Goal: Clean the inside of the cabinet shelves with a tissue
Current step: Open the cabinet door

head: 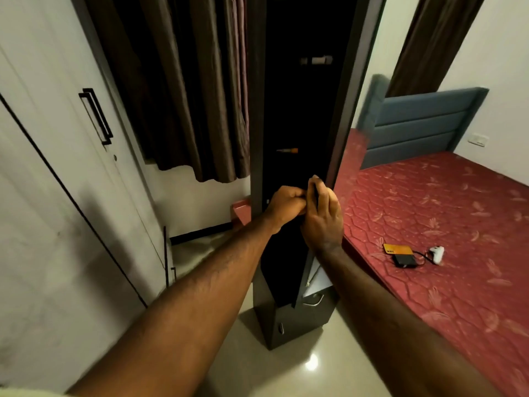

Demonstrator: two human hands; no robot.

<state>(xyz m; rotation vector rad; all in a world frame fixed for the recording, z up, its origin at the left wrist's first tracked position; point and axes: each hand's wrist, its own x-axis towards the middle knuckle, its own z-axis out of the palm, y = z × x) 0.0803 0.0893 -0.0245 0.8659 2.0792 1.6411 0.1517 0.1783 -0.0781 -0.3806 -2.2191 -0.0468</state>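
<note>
A tall, narrow dark cabinet [259,156] stands straight ahead, its inside [297,110] black and unlit. Its mirrored door [347,116] is swung out to the right. My right hand [322,217] is at the door's inner edge at mid height, with thumb and fingers curled round a slim dark vertical piece there, either a handle or the edge. My left hand [286,206] is balled into a fist just left of it, knuckles touching the right hand; nothing shows in it. No tissue is in view.
A small orange item [287,150] and pale items [316,60] sit on shelves inside. A white wardrobe [71,167] fills the left, brown curtains [177,90] hang behind. A red mattress [443,213] on the right carries a phone, a power bank [405,259] and a charger. Low drawers [312,308] sit under the cabinet.
</note>
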